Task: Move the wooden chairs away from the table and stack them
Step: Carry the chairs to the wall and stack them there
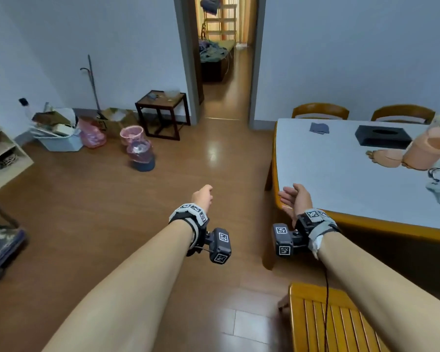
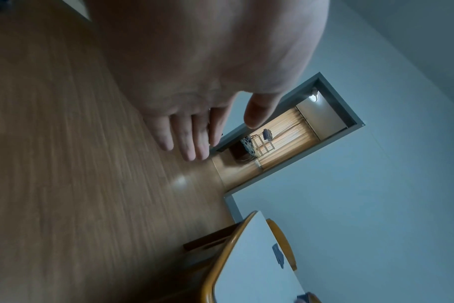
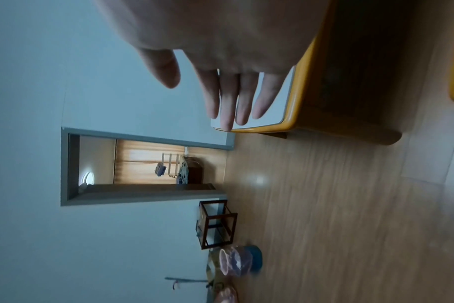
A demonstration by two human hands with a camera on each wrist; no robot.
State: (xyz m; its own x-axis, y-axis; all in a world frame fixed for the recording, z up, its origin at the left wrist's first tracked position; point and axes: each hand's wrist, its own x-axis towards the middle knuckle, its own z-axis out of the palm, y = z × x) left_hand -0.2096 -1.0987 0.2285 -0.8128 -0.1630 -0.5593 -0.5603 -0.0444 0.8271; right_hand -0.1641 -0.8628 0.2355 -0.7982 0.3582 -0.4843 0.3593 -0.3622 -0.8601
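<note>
A wooden chair [image 1: 323, 318] with a slatted seat stands at the bottom right, under my right forearm. Two more wooden chairs [image 1: 320, 111] [image 1: 403, 113] are tucked against the far side of the white-topped table [image 1: 323, 163], only their curved backs showing. My left hand [image 1: 203, 195] hovers over bare floor, fingers relaxed and holding nothing; the left wrist view shows its fingers [image 2: 188, 141] straight. My right hand [image 1: 294, 198] floats open by the table's near corner, its fingers [image 3: 228, 102] spread and empty. Neither hand touches a chair.
On the table lie a black tissue box [image 1: 381, 136], a grey cloth [image 1: 319, 128] and peach plastic items [image 1: 427, 151]. A dark side table [image 1: 163, 113], pink-bagged bins [image 1: 139, 148] and clutter line the far wall. A shelf [image 1: 0, 151] stands left. A doorway [image 1: 224, 59] opens ahead.
</note>
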